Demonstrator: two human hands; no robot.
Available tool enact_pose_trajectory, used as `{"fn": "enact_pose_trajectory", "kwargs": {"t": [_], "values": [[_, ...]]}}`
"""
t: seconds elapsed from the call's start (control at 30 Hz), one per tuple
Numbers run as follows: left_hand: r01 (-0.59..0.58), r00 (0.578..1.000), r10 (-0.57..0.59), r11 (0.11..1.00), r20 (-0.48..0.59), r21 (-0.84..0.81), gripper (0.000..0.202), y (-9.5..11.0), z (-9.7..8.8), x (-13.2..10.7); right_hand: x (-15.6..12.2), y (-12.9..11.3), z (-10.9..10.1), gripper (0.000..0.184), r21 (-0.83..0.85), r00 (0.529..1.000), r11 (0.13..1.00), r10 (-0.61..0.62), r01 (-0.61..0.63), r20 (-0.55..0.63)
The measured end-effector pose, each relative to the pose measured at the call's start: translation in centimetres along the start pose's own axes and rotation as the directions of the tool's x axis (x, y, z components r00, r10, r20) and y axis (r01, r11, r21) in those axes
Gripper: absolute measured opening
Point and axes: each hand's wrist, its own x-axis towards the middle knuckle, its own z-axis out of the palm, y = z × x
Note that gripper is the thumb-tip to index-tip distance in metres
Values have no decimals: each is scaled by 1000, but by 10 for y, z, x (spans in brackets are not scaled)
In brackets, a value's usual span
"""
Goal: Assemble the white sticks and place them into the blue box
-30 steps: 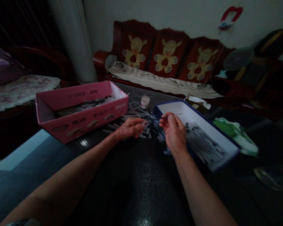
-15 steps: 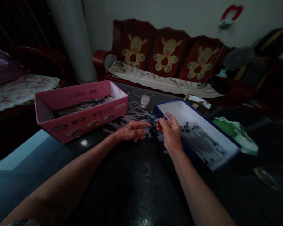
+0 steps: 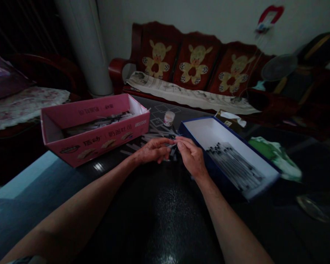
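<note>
Thin sticks (image 3: 235,165) in blue box (image 3: 203,128) (loose pieces (image 3: 104,123) in pink box (image 3: 99,141))

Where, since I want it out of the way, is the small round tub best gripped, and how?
Probably by opposite sides of the small round tub's wall, from above: it stands upright, its top is uncovered, and loose strips crowd its near side.
</note>
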Motion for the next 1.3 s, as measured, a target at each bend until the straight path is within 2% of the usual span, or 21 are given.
{"fn": "enact_pose_trajectory", "kwargs": {"t": [0.07,0.17,0.23,0.33,0.43,0.57,0.67,0.73,0.8,0.87,0.93,1.0,1.07,1.17,1.23,1.3], "values": [[-10,1000,10,1000,-21,1,46,1,0,0,3,3,-7,28,-61,1000,998,-18,18,1],[-23,999,23,1000,-40,2,45,3,0,-1,10,10,-22,24,-241,1000,970,10,-17,-28],[-20,998,20,1000,-55,5,39,3,0,-1,12,14,-32,19,-362,995,932,47,-11,88],[0,998,1,1000,-57,9,33,2,0,-1,11,13,-39,16,-481,935,873,106,75,337],[3,999,-3,1000,-52,9,32,0,0,-1,6,8,-36,19,-559,875,807,118,191,469],[-7,999,7,1000,-42,9,32,-1,-1,0,0,2,-27,19,-640,833,721,161,267,530],[-14,999,14,1000,-49,-3,34,0,-1,0,-2,0,-23,17,-674,814,681,196,288,546],[-12,999,12,1000,-45,-13,37,1,0,0,-1,-1,-22,16,-663,824,690,172,291,540],[2,999,-4,1000,-43,-27,38,1,0,1,0,0,-22,14,-619,867,742,106,257,487],[24,999,-26,999,-43,-39,35,0,1,1,2,1,-20,12,-520,927,840,56,157,370],[37,999,-39,999,-32,-37,31,-1,1,1,3,2,-16,14,-341,970,940,71,14,235],[39,999,-39,999,-16,-20,28,-2,1,2,3,3,-10,21,-105,975,984,158,-143,155],[27,1000,-27,1000,-7,-8,27,-2,1,2,2,4,-3,26,146,945,938,293,-314,146],[8,1000,-8,1000,-2,-12,27,-2,1,2,0,5,5,29,457,851,722,485,-519,201],[13,1000,-13,1000,8,-12,28,-2,0,2,0,5,8,32,572,808,596,542,-564,231],[28,999,-28,1000,21,-4,29,-2,0,1,0,4,9,34,623,792,533,556,-572,251]]}}
